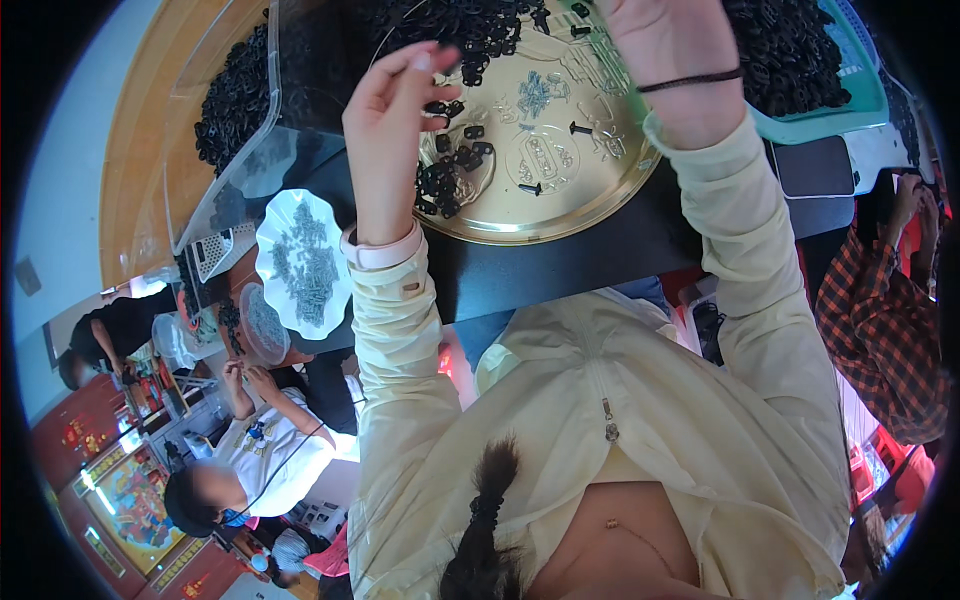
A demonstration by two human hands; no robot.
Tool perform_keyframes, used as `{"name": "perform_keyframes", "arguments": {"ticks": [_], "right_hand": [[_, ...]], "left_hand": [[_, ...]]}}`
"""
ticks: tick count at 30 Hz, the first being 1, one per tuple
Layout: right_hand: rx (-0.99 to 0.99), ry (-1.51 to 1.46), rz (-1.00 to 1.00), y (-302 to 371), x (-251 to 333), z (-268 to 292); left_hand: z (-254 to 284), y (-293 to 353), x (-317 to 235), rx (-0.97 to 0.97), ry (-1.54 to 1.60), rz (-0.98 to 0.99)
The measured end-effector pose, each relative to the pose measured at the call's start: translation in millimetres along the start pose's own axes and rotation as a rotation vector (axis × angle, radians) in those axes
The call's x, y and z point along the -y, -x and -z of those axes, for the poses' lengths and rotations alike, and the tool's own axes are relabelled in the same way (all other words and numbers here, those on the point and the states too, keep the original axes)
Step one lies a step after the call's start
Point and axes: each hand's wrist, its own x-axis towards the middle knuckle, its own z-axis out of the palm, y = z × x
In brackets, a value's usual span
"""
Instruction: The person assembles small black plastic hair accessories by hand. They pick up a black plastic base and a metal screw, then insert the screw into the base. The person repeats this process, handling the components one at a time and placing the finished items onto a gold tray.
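Beyond a dark bench (570, 270), co-workers in a white shirt (285, 445) and a checked shirt (880, 330) sit left and right. Black parts (440, 190) lie scattered on a round gold tray (590, 205). The wearer's left hand (388, 115) and right hand (675, 50) are apart; I cannot tell their grip. The left hides some tray. Leftward: scalloped white dish (267, 255), clear bin (274, 100); rightward, green basket (868, 117).

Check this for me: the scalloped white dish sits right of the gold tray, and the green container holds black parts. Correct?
Not quite: the scalloped white dish sits left of the gold tray, as the head view shows. The green container does hold black parts.
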Motion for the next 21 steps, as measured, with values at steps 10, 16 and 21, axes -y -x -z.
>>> {"name": "perform_keyframes", "arguments": {"ticks": [10, 16, 21], "right_hand": [[0.072, 0.623, -0.405, 8.3, -29.7, 30.8], [0.235, 0.892, -0.265, 8.6, -36.5, 43.1], [0.256, 0.975, -0.258, 11.1, -40.8, 40.2]], "left_hand": [[-12.2, -7.4, 31.9, -0.071, -1.02, -0.436], [-12.4, -8.8, 17.7, -0.059, -0.049, 0.058], [-28.0, 1.4, 9.0, 0.06, 0.201, 0.152]]}}
